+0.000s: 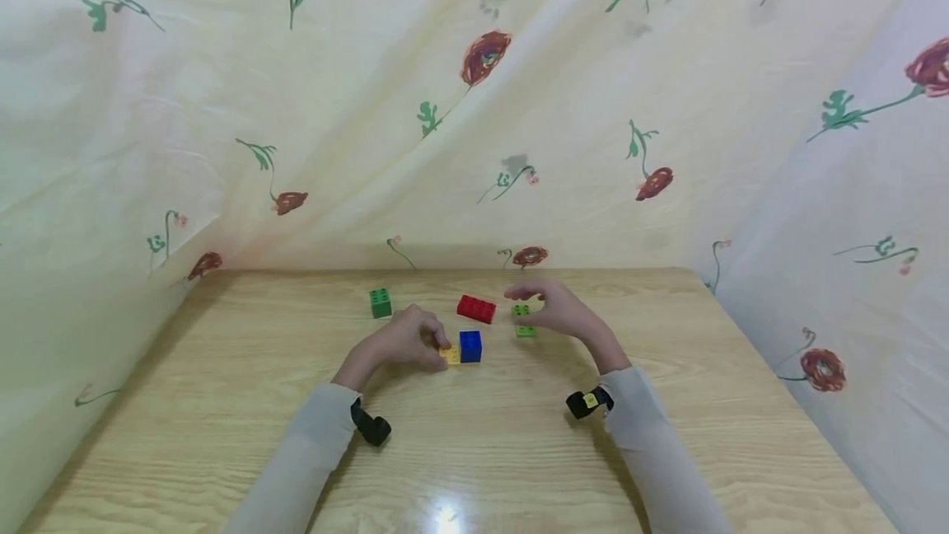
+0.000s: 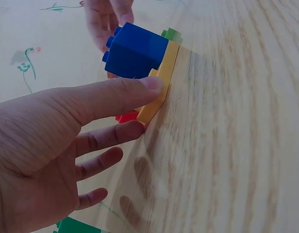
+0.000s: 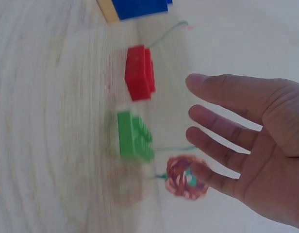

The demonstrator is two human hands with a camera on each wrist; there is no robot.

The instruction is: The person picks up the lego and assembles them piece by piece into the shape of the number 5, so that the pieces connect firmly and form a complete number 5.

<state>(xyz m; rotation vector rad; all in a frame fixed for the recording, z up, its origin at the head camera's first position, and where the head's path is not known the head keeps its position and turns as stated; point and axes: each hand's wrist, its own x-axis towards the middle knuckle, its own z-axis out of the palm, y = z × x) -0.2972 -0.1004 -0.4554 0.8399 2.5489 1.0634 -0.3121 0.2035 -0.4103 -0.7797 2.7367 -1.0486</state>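
Note:
My left hand (image 1: 404, 340) pinches the near end of a thin yellow toy brick (image 2: 168, 68) between thumb and index finger, the other fingers spread apart. A taller blue brick (image 1: 470, 348) sits on the yellow one's right end, and both rest on the table. Above a light green brick (image 1: 525, 332), my right hand (image 1: 561, 311) hovers with thumb and fingers apart. In the right wrist view that light green brick (image 3: 127, 136) stands clear of the fingertips, and nothing is between them.
A red brick (image 1: 476, 309) lies behind the blue one, between the hands. Further left is a dark green brick (image 1: 381, 303), just beyond my left hand. The wooden table (image 1: 474, 443) ends at a flowered cloth (image 1: 356, 180) hanging at the back and sides.

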